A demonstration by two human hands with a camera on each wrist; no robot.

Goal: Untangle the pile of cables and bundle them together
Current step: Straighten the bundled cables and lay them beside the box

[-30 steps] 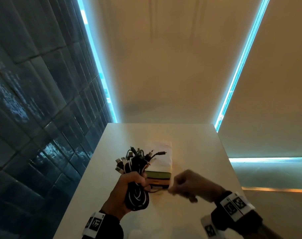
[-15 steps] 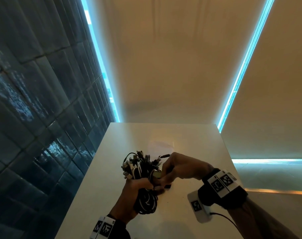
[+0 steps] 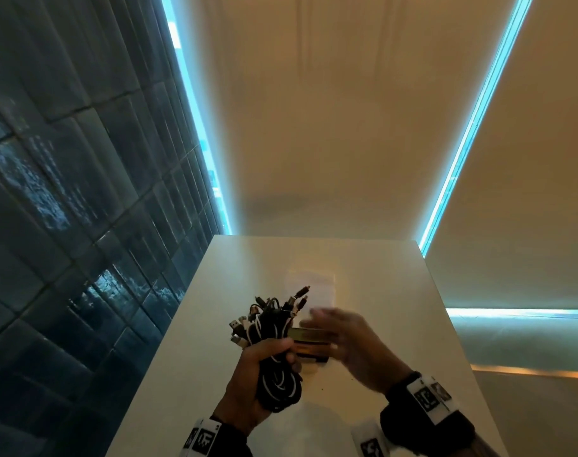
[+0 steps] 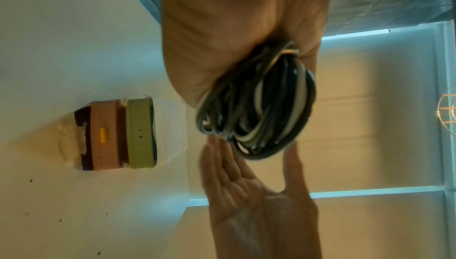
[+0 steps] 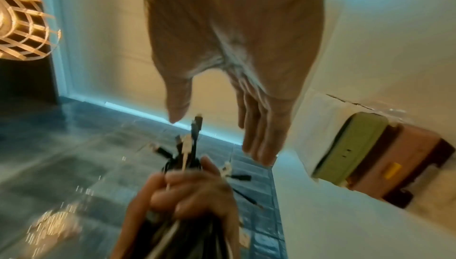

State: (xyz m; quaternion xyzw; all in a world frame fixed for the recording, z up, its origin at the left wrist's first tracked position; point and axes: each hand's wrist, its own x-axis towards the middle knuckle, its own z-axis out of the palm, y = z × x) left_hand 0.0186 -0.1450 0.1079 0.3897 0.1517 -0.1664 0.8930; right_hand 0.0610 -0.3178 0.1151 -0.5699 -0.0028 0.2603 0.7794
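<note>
My left hand [image 3: 264, 364] grips a coiled bundle of black and white cables [image 3: 276, 344] upright above the white table [image 3: 380, 291]. Plug ends fan out of the top of the fist, and loops [image 4: 256, 107] hang below it. My right hand [image 3: 343, 338] hovers just right of the bundle, blurred, with fingers straight and thumb spread, holding nothing. The right wrist view shows that right hand [image 5: 222, 126] open above the plugs [image 5: 192, 142], and my left hand [image 5: 187, 195] wrapped round the cables. The left wrist view shows the right hand [image 4: 251, 165] palm up, its fingertips near the loops.
A stack of small flat cases [image 3: 310, 347], green, pink and dark, sits on a clear bag [image 3: 314, 285] in the middle of the table. Dark tiled wall [image 3: 66, 225] runs along the left table edge. The table's right edge drops off to the floor.
My right hand let go of the bundle's top, where it pinched half a second ago, and drew back to the right with fingers spread. The left hand kept its grip.
</note>
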